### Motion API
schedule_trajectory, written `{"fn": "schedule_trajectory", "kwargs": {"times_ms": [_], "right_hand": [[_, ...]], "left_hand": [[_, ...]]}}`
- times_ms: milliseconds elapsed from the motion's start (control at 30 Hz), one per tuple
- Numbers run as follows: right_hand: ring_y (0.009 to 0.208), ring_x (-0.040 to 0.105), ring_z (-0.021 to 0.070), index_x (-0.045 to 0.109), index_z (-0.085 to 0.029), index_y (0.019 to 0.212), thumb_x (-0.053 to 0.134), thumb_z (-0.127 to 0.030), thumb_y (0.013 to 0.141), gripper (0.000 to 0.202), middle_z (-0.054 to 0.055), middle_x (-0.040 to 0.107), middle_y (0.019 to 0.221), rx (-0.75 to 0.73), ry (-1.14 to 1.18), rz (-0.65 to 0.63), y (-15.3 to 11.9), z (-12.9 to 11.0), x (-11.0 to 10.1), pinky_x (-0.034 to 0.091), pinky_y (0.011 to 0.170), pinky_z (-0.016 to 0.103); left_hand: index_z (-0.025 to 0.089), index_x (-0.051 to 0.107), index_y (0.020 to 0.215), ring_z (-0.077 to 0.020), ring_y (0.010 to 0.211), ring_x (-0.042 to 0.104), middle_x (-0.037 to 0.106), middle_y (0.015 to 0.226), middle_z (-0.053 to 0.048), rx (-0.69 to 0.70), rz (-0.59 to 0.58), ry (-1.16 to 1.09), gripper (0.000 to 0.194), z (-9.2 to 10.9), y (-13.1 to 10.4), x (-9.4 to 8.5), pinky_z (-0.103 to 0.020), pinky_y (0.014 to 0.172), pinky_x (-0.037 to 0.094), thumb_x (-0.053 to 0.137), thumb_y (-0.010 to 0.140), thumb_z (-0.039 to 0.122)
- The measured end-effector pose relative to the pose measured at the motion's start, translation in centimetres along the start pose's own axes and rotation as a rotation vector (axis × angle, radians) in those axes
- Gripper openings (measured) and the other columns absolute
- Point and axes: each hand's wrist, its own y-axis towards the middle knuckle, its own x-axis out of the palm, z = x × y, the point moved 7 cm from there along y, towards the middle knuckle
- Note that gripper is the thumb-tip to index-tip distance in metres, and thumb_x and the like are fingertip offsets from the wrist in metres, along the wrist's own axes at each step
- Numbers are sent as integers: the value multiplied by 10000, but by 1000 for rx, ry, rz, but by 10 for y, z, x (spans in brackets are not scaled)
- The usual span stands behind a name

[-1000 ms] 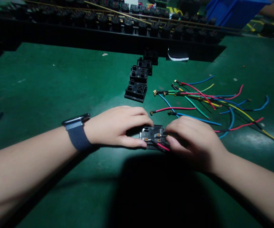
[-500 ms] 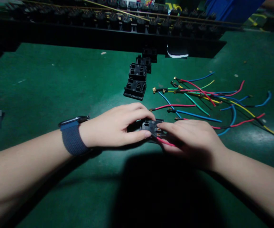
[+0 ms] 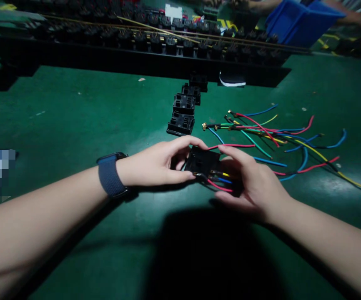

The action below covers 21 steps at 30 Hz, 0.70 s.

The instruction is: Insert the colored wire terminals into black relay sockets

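A black socket module is held between the thumb and fingers of my left hand, which wears a dark blue watch band. Short red, blue and yellow wires come out of the module's lower right side. My right hand curves around that side, thumb and index finger spread apart, near the wires; its other fingers are partly hidden. Beyond my hands, several similar black modules stand in a row. To the right lies a loose spread of coloured wires with metal terminals.
A long black rail carrying many black parts crosses the green surface at the back. A blue bin stands at the back right, with another person's arm beside it. A white strip lies by the rail.
The module in my left hand has tilted and shows a flatter, darker face. My right hand's index finger has lifted off it, the fingers have opened, and yellow and blue wires now show.
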Motion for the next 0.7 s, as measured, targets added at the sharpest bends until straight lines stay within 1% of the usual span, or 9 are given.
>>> {"fn": "schedule_trajectory", "kwargs": {"times_ms": [67,100,167,233,300,367,400,500,700], "right_hand": [[851,649,221,257,-203,1420,563,-409,848,680,112,637,1093,166,154,-24,2,7,0,499,698,333],[801,635,200,269,-204,1412,551,-392,857,650,103,627,1084,239,212,-42,4,10,1,495,681,329],[705,590,155,330,-212,1365,547,-355,862,566,58,615,1002,343,374,-102,8,12,4,481,643,305],[670,573,134,397,-223,1266,533,-349,874,434,8,592,882,432,656,-229,11,8,13,468,603,274],[603,581,125,401,-226,1162,503,-386,891,331,-22,579,790,564,942,-416,11,2,26,453,528,249],[566,605,132,378,-225,1096,481,-396,896,283,-16,603,775,643,1079,-546,10,-4,33,452,483,246],[559,614,137,377,-224,1076,489,-380,888,269,-12,612,772,643,1094,-567,13,-6,34,452,469,246],[512,609,141,386,-233,1052,509,-318,858,245,-32,599,719,622,1106,-559,22,-5,35,433,421,237],[483,549,104,381,-235,977,523,-274,845,197,-89,510,600,564,1114,-314,36,8,37,418,420,205]], "left_hand": [[215,414,1281,-105,671,482,483,742,48,38,8,-55,527,0,0,0,-223,603,388,624,798,234],[209,381,1302,-104,654,480,469,716,58,46,-3,-104,555,-1,0,1,-229,608,395,619,801,225],[192,388,1268,-105,665,495,498,745,47,57,0,-207,532,-2,1,1,-244,627,412,629,796,244],[177,407,1229,-104,698,501,518,791,33,44,1,-281,512,-3,1,0,-255,654,419,648,783,253],[172,400,1254,-92,655,471,481,716,64,-4,-38,-315,544,-6,2,1,-245,638,406,657,783,259],[170,406,1263,-85,630,452,462,684,80,-25,-72,-355,581,-6,4,2,-228,605,388,685,759,246],[165,433,1239,-85,634,460,479,699,71,-25,-91,-350,563,-5,5,2,-224,595,386,697,747,241],[167,450,1205,-88,662,501,531,756,48,-26,-122,-350,510,-1,10,1,-227,606,415,672,746,183],[186,400,1225,-92,714,553,575,905,-5,-63,-111,-376,537,0,23,-4,-242,646,477,640,748,133]]}}
